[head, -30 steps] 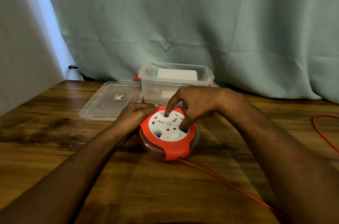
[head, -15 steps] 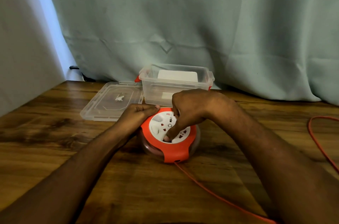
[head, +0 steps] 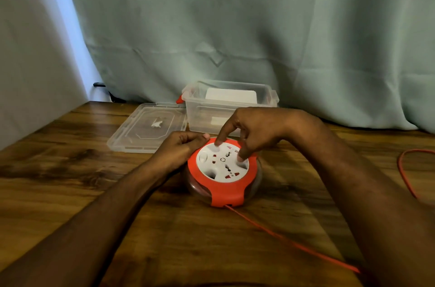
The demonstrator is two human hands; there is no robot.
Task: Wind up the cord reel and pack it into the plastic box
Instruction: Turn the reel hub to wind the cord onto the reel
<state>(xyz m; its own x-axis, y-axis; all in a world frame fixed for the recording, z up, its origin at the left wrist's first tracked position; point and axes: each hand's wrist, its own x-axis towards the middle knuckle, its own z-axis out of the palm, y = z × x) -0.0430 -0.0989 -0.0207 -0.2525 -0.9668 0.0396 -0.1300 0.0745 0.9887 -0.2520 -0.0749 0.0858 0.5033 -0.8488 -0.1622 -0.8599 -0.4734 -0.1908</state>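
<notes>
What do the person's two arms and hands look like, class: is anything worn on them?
Both forearms are bare as far as the view shows, with no sleeves. The left hand and right hand wear no gloves, and no rings, watch or wristband show. Fingernails look short and unpainted.

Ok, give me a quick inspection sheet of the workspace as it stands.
Surface: wooden table, bare grain.
Job's things: reel flat on table; open box behind it, white item inside; lid lying left of box.
Clutter: nothing seen.
Grips: left hand holds reel rim; right hand fingertips on white socket face.
Cables: orange cord runs from reel toward near right, loop at right edge.
Surroundings: green curtain behind.
</notes>
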